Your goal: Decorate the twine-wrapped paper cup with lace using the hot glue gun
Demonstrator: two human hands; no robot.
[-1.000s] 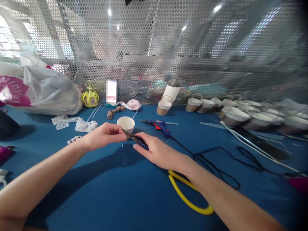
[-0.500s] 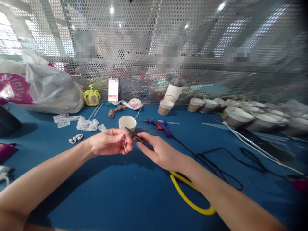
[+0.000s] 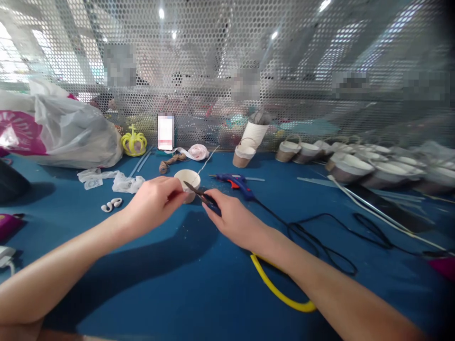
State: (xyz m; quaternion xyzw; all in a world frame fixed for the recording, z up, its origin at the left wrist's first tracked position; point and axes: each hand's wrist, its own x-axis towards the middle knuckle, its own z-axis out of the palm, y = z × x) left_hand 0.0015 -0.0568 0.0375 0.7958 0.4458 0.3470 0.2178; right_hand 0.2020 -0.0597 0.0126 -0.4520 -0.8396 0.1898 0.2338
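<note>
My right hand (image 3: 236, 220) grips a pair of scissors (image 3: 209, 201) with dark blades and blue handles. The blade tips point left, over the near rim of a small white paper cup (image 3: 188, 176). At that rim my left hand (image 3: 154, 203) is closed in a pinch, right beside the blades. A thin pale twisted cord (image 3: 208, 160) slants from the upper right down to the cup and toward the pinched fingertips; its lower end is hidden. A blue glue gun (image 3: 236, 182) with a red trigger lies just right of the cup.
Several fabric-wrapped little buckets (image 3: 351, 166) stand at the right. Black cable (image 3: 320, 241) loops across the blue table there. A yellow curved strip (image 3: 277, 291) lies under my right forearm. Twine (image 3: 170, 163), ribbon roll (image 3: 198, 151), phone (image 3: 166, 132) and plastic bag (image 3: 71, 132) sit farther back.
My left hand has turned palm down, its fingers now pinched at the cup's rim. The cord end that hung from its fingers no longer shows. The scissors stay near the same spot.
</note>
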